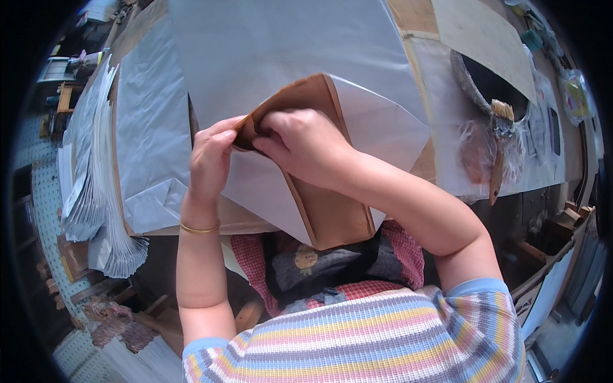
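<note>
A brown cardboard piece (332,210) with raised, folded edges lies at a slant before me, its near end close to my apron. White sheet (383,115) spreads out from under it on both sides. At its far left corner my left hand (214,153) is closed, with thumb and fingers pinching the edge from outside. My right hand (303,143) reaches across the cardboard, fingers curled and pressed into the inside of that same corner. The fingertips are partly hidden by the fold.
Large pale sheets (249,45) cover the table. A fanned stack of white sheets (96,172) hangs over the left edge. On the right, a wooden-handled brush (497,153) with pale bristles lies across a dark round basin (488,80), which a sheet of board (488,38) partly covers.
</note>
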The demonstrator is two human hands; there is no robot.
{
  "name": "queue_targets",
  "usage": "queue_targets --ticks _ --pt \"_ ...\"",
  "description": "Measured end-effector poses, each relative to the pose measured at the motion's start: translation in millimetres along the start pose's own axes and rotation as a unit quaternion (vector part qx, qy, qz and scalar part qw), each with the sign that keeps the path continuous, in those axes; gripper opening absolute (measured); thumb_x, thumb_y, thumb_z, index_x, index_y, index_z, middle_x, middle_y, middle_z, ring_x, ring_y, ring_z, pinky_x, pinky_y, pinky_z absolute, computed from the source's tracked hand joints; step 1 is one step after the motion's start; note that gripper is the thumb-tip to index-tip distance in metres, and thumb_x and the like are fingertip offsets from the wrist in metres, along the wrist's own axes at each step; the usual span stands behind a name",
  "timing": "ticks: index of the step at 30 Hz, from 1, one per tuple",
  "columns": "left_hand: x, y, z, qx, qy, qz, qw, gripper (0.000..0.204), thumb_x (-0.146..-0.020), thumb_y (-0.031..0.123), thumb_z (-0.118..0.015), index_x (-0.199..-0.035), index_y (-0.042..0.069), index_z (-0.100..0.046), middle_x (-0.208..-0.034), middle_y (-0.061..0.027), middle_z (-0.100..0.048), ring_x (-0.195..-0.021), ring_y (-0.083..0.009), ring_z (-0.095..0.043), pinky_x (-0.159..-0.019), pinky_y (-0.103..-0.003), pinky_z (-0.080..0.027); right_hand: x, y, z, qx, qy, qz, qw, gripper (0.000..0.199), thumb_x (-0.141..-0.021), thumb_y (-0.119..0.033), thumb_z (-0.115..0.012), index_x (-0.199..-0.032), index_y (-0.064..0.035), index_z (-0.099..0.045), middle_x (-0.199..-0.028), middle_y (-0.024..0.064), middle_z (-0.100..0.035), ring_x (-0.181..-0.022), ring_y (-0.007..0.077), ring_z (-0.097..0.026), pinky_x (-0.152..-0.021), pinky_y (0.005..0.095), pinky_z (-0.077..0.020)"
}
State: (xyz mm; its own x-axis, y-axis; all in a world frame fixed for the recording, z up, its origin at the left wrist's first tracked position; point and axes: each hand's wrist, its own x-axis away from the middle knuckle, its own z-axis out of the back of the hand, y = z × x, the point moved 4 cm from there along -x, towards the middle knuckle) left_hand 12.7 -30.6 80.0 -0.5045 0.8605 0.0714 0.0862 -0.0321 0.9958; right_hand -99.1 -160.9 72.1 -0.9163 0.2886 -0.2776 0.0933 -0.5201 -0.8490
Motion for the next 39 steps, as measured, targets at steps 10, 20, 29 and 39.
queue_targets --ticks 10,20,29,39 --pt "-6 -8 -8 -0.038 0.042 -0.002 0.998 0.032 -0.096 0.013 -0.056 -0.118 -0.009 -0.061 -0.107 -0.0090 -0.068 -0.099 -0.0122 -0.061 -0.088 -0.025 -0.048 -13 7 1 -0.043 -0.012 -0.071 0.996 0.017 -0.083 -0.017 -0.067 -0.079 -0.0008 -0.065 -0.074 0.0172 -0.067 -0.072 0.0346 -0.066 -0.066 0.0421 -0.0527" --pt "-8 12 -20 -0.382 0.141 -0.113 0.906 0.034 -0.084 0.000 -0.055 -0.117 -0.006 -0.061 -0.097 -0.0181 -0.069 -0.087 -0.0205 -0.068 -0.077 -0.030 -0.054 -9 2 -1 -0.041 -0.020 -0.037 0.998 0.014 -0.082 -0.014 -0.067 -0.079 -0.0011 -0.063 -0.073 0.0182 -0.066 -0.071 0.0364 -0.065 -0.062 0.0428 -0.0517" --pt "-26 10 -13 -0.117 0.051 0.060 0.990 0.043 -0.081 -0.004 -0.046 -0.122 -0.007 -0.056 -0.106 -0.0078 -0.065 -0.092 -0.0092 -0.059 -0.079 -0.023 -0.049 27 -24 49 0.208 0.182 0.132 0.952 0.032 -0.072 -0.012 -0.077 -0.102 -0.0086 -0.066 -0.088 0.0078 -0.063 -0.083 0.0272 -0.060 -0.071 0.0393 -0.0508" --pt "-14 -1 -20 -0.158 0.104 -0.020 0.982 0.010 -0.082 0.005 -0.054 -0.077 -0.003 -0.053 -0.065 0.0013 -0.040 -0.062 -0.0077 -0.036 -0.054 -0.028 -0.034 18 25 69 0.073 0.113 -0.113 0.984 0.029 -0.077 -0.010 -0.077 -0.102 -0.0016 -0.066 -0.089 0.0106 -0.069 -0.077 0.0220 -0.065 -0.075 0.0325 -0.0523"
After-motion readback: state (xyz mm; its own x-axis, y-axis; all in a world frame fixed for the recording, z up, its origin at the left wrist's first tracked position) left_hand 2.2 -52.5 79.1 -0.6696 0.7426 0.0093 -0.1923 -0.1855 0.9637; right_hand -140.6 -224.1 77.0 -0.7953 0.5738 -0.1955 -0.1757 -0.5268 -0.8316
